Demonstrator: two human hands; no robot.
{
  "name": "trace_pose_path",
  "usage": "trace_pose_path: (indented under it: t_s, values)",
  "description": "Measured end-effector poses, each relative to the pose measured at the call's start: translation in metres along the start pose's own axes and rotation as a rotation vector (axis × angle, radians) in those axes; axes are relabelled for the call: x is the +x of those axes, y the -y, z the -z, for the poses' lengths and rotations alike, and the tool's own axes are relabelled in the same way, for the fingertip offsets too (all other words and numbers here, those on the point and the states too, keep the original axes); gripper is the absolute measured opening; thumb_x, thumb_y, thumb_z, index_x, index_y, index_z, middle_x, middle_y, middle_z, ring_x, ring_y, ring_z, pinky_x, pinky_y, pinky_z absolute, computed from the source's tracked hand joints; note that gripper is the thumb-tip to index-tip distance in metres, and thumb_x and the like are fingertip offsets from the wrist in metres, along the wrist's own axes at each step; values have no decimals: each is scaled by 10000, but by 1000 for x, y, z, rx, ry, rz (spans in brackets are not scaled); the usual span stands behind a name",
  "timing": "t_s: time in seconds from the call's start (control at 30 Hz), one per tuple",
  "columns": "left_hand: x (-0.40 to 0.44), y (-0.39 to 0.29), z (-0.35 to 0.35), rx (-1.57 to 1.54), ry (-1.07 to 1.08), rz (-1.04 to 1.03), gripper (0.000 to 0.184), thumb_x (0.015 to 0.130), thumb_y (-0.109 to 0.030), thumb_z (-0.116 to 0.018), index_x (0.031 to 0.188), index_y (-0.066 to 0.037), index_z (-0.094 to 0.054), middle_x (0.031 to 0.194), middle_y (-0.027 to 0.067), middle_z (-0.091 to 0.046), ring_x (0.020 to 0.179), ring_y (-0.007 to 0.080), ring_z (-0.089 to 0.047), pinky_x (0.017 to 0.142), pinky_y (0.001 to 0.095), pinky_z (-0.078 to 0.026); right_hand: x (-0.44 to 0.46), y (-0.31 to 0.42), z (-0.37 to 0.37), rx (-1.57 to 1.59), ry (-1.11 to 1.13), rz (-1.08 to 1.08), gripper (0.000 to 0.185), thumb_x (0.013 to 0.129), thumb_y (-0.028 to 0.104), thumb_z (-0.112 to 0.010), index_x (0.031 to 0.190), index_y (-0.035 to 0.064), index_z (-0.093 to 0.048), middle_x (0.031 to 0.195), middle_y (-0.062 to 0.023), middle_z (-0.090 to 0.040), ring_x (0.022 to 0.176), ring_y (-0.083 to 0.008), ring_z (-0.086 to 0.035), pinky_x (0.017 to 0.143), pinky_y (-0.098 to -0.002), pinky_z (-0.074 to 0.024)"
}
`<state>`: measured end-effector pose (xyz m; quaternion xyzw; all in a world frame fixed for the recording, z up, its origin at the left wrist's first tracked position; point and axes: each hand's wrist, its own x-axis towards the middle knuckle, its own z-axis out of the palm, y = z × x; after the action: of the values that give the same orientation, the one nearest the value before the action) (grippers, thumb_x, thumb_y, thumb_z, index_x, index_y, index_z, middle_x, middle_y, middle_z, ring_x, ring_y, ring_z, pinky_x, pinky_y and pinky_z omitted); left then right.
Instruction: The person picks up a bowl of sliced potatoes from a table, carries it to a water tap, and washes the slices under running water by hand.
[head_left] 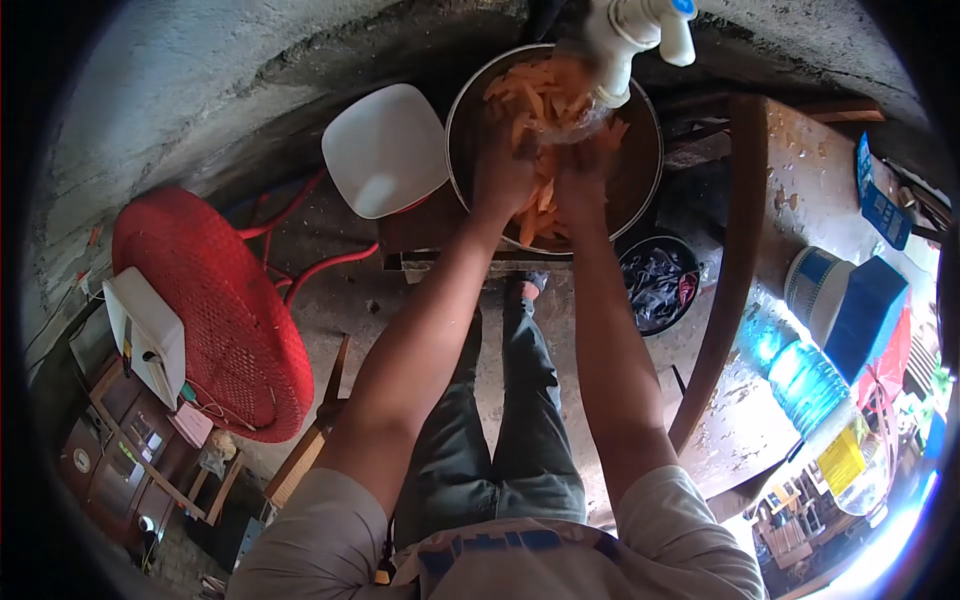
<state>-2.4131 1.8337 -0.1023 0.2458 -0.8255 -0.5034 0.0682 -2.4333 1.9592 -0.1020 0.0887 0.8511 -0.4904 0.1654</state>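
A wide round metal basin (637,190) stands beneath a white plastic tap (622,50). Orange cut strips (540,205) lie in it, and water runs down from the tap over them. Both hands are inside the basin among the strips. My left hand (505,170) is at the left side, its fingers blurred and partly buried. On the right, my right hand (585,180) touches the strips just below the tap, its fingers smeared and half hidden by water.
A white square container (384,150) stands left of the basin. Farther left is a red woven chair (215,320). A black bucket (660,283) sits below right. The table (730,380) at right bears a blue water bottle (808,385).
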Motion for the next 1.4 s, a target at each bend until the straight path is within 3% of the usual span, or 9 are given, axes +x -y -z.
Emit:
trace_pose_path:
  t_s: [0.1,0.27,0.43,0.5,0.8,1.0,1.1,1.17,1.4]
  values:
    - [28,20,10,-32,147,-280,534,894,-121,-662,1373,22,-474,1224,235,-634,1185,355,-616,999,435,-486,20,-17,29,-304,-102,350,423,981,330,-584,1215,-19,-636,1139,-250,-656,1110,-380,-626,953,-440,-468]
    - [66,19,0,-529,345,412,520,971,-239,-657,1382,10,-459,1205,170,-660,1092,258,-657,921,358,-514,136,-81,44,-844,182,131,291,968,239,-585,1170,38,-642,1129,-193,-668,1079,-376,-636,925,-423,-492]
    - [66,59,-41,-303,170,485,563,954,-333,-699,1355,6,-497,1121,151,-680,996,244,-679,804,350,-545,106,-28,22,190,174,-590,850,979,722,-344,1495,58,-467,1433,-263,-529,1263,-324,-560,1100,-371,-353]
    - [68,68,-48,-512,335,100,593,929,-393,-720,1325,8,-536,1158,173,-667,1039,246,-678,825,375,-547,108,-49,15,225,180,-461,801,983,693,-386,1471,67,-497,1408,-259,-548,1231,-322,-574,1059,-377,-399]
    - [16,-6,7,-234,259,-133,488,916,-236,-722,1306,-1,-547,1169,188,-653,964,302,-689,931,380,-515,22,-34,30,-347,105,381,272,957,238,-599,1123,28,-651,1090,-90,-658,962,-201,-656,869,-373,-526]
    - [35,47,-18,-547,201,415,507,947,-249,-718,1375,-46,-539,1235,154,-639,1044,223,-662,944,376,-504,74,-79,47,-142,247,19,338,983,364,-570,1010,51,-697,1126,-124,-680,982,-196,-689,869,-378,-542]
    - [38,54,-21,-757,290,704,555,972,-335,-691,1413,-48,-515,1298,154,-610,1136,215,-626,979,368,-485,68,-38,31,158,122,-728,422,998,451,-538,1065,62,-688,1098,-118,-688,979,-198,-691,903,-366,-546]
    - [39,40,-15,-829,334,769,566,982,-372,-673,1416,-46,-513,1318,148,-603,1169,221,-610,992,366,-476,65,-41,30,852,191,-660,476,1007,501,-491,1123,69,-654,1070,-108,-682,939,-209,-689,933,-356,-545]
    - [8,48,-47,-545,197,528,348,963,-336,-654,1193,-75,-650,1023,24,-660,916,131,-626,852,305,-494,31,-8,29,395,104,-420,461,996,356,-551,1339,49,-570,1327,-132,-619,1210,-276,-617,989,-397,-522]
